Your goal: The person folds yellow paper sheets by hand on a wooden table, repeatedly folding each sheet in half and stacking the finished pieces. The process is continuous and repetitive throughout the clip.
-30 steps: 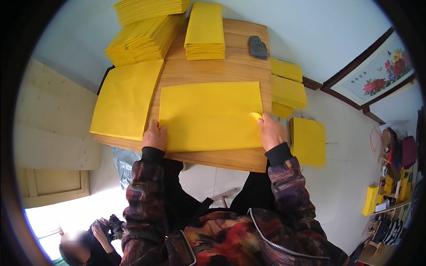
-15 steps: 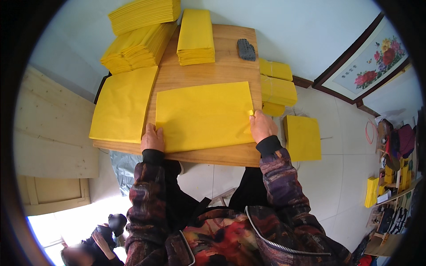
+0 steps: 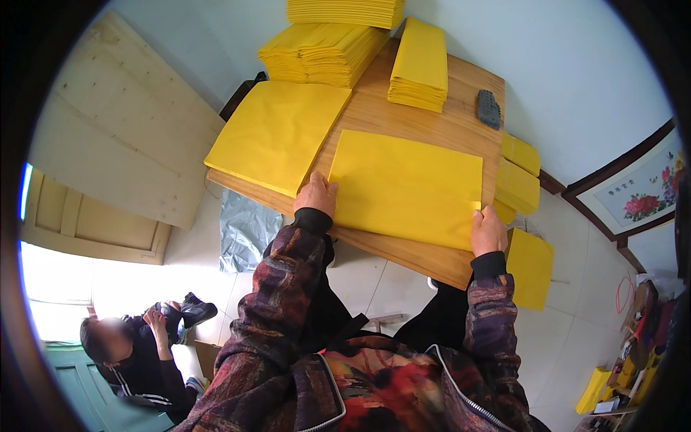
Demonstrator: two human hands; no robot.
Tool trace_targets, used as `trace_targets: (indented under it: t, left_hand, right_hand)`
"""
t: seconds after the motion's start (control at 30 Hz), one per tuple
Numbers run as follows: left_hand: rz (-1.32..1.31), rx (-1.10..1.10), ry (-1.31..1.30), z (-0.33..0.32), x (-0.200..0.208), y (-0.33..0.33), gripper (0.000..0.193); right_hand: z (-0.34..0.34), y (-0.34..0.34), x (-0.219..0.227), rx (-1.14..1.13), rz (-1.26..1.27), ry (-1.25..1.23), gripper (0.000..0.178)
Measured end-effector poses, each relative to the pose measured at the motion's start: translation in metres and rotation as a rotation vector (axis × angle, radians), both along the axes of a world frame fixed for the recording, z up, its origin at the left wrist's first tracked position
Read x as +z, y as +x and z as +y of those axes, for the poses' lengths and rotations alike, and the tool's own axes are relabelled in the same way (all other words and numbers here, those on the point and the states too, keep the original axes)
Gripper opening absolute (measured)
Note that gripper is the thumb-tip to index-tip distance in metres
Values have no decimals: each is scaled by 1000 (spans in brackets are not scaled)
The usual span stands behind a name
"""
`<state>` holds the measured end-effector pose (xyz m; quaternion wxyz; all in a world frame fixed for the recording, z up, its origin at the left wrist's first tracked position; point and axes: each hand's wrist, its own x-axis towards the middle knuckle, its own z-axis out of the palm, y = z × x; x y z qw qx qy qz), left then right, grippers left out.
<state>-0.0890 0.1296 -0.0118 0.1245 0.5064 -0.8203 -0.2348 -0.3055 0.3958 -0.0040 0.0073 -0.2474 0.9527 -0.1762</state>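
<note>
In front of me a wide yellow paper sheet (image 3: 403,189), or a thin pile of sheets, lies on the wooden table (image 3: 368,97). My left hand (image 3: 317,195) closes on its left edge, the thumb on top. At the lower right corner, my right hand (image 3: 489,231) pinches the right edge, where a small bit of paper sticks up. The undersides of my fingers are hidden. Just left of my left hand lies a flat pile of larger yellow sheets (image 3: 279,129).
Thick yellow stacks (image 3: 324,54) and a narrow folded stack (image 3: 419,66) fill the table's back. A dark grey block (image 3: 489,109) sits near the right edge. Yellow bundles (image 3: 518,186) stand beyond it. A person (image 3: 147,349) sits lower left, near a grey plastic bag (image 3: 248,232).
My view has turned, so the table appears tilted and farther right, and more of the seated person shows. Both hands keep their hold on the yellow sheet's edges.
</note>
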Motion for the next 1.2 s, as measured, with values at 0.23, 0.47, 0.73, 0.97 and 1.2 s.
trace_targets:
  t: [0.23, 0.47, 0.73, 0.97, 1.2]
  left_hand:
    - [48, 37, -41, 2, -4, -1, 26]
    - [-4, 92, -18, -3, -11, -3, 29]
    - [51, 20, -107, -5, -18, -1, 27]
    - [55, -11, -161, -5, -18, -2, 25]
    - [-16, 17, -101, -2, -11, -6, 23]
  right_hand:
    - [0, 1, 2, 6, -16, 14, 24]
    - [-3, 2, 4, -47, -56, 65, 24]
    - [-9, 3, 12, -87, -106, 127, 26]
    - [-12, 8, 22, -132, -116, 142, 28]
    - [-18, 2, 0, -8, 218, 5, 21]
